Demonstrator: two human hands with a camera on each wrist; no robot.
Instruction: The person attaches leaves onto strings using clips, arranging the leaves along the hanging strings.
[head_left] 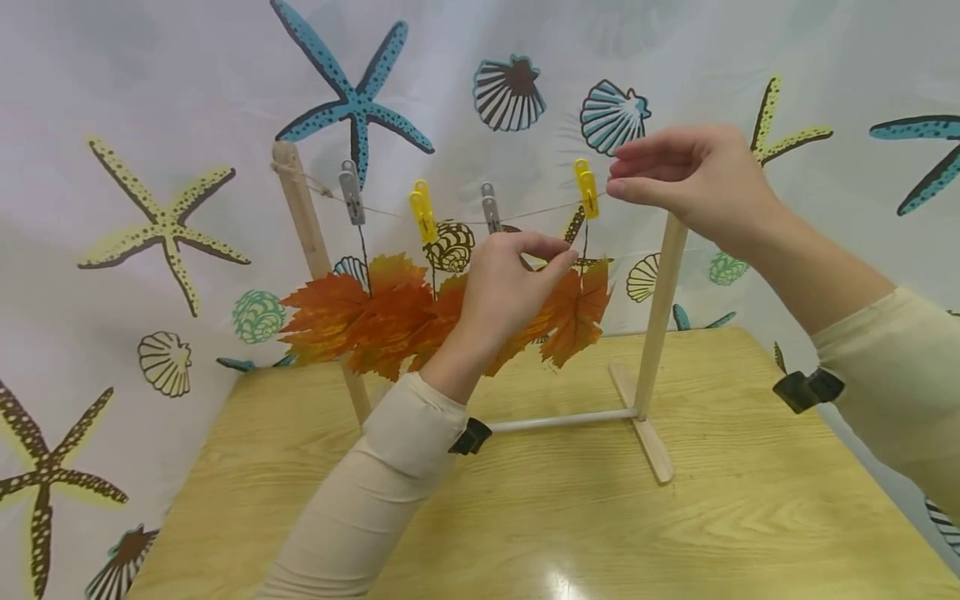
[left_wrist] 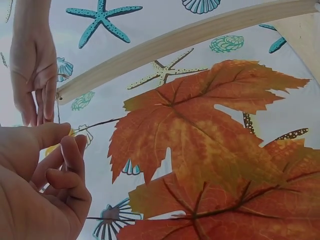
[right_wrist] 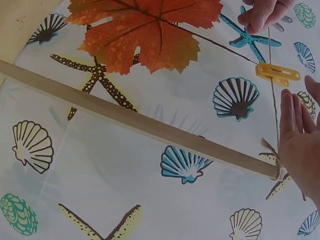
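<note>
A thin string carries several clothespins, each with an autumn leaf hanging by its stem. My right hand [head_left: 693, 179] is beside the rightmost yellow clothespin [head_left: 587, 189]; in the right wrist view its extended fingers [right_wrist: 287, 112] appear just apart from that clothespin. Below the string, my left hand [head_left: 506, 287] has thumb and fingertips close to the stem of the rightmost orange leaf [head_left: 577, 312]. The right wrist view shows a gap between the left fingertips and that stem. Part of the leaf row and a grey clothespin's [head_left: 490, 207] lower end are hidden behind the left hand.
The string runs between two wooden posts; the right post [head_left: 660, 308] stands on a flat foot [head_left: 652, 450]. A white rod [head_left: 562, 419] joins the frame low down. The wooden table [head_left: 712, 517] lies beneath, with a shell-and-starfish patterned cloth [head_left: 225, 67] behind.
</note>
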